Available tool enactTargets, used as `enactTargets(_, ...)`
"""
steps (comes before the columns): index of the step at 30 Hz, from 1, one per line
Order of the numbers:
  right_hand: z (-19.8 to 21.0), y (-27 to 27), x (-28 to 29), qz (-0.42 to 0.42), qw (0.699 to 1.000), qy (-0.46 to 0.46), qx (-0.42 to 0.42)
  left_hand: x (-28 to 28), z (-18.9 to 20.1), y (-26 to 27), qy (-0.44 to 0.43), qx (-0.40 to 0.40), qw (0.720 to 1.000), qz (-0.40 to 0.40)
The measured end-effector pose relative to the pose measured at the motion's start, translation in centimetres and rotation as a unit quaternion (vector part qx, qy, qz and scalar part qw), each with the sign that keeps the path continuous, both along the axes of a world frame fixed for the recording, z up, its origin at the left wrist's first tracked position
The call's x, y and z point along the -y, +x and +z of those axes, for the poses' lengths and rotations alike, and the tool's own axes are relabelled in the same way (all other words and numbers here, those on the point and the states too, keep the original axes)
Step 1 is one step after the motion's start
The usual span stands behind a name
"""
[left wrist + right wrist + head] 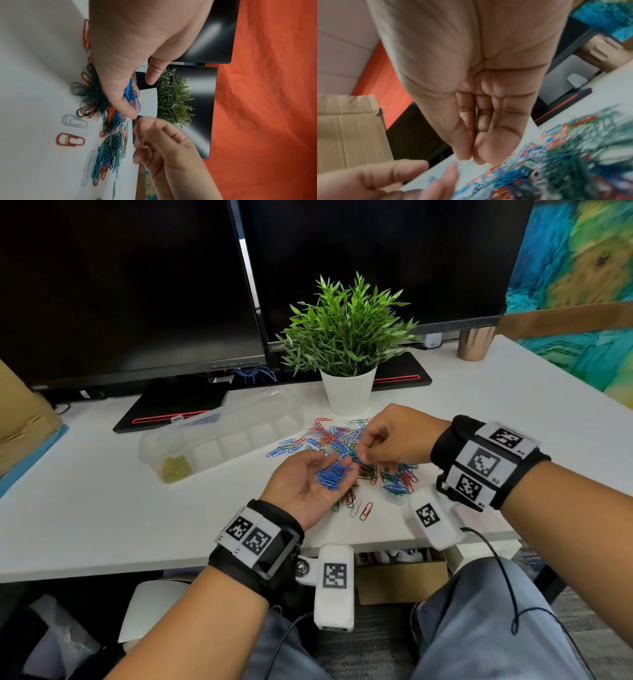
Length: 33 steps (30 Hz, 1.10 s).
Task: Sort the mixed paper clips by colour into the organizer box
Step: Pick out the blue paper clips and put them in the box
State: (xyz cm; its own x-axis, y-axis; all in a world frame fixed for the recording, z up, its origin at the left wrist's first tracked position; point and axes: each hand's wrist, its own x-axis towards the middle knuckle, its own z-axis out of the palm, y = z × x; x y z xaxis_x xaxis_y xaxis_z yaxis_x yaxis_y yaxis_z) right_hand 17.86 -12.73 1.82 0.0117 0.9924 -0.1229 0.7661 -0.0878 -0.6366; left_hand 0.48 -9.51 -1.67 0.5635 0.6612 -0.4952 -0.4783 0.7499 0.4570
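Cupping a batch of blue clips (334, 474), the left hand (308, 484) lies palm-up, fingers relaxed, above the table (102, 501). Head view alone shows the organizer box (219, 433), yellow clips (175, 469) in its end compartment. Right hand (394, 440) pinches over the mixed pile (342, 440); what it grips cannot be told. A potted plant (346, 337) stands behind.

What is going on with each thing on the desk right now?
left hand: palm up, cupping blue clips.
blue clips: bunched in the palm.
right hand: fingers curled, pinching over the pile.
mixed pile: unsorted.
organizer box: open; yellow clips in end compartment.
monitors: dark.
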Motion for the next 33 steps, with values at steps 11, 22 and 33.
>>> enactTargets(11, -1.8, 1.2, 1.6, 0.01, 0.98, -0.109, 0.168, -0.2, -0.6, 0.3, 0.021, -0.052, 0.998, 0.005)
enactTargets(22, -0.3, 1.2, 0.7, -0.049, 0.998, -0.022, 0.018, 0.8, -0.6, 1.5, 0.047, -0.071, 0.996, -0.035)
enactTargets(33, -0.5, -0.1, -0.3, -0.077, 0.992, -0.018, -0.1, 0.4, -0.9, 2.5, 0.066, -0.064, 0.995, -0.034)
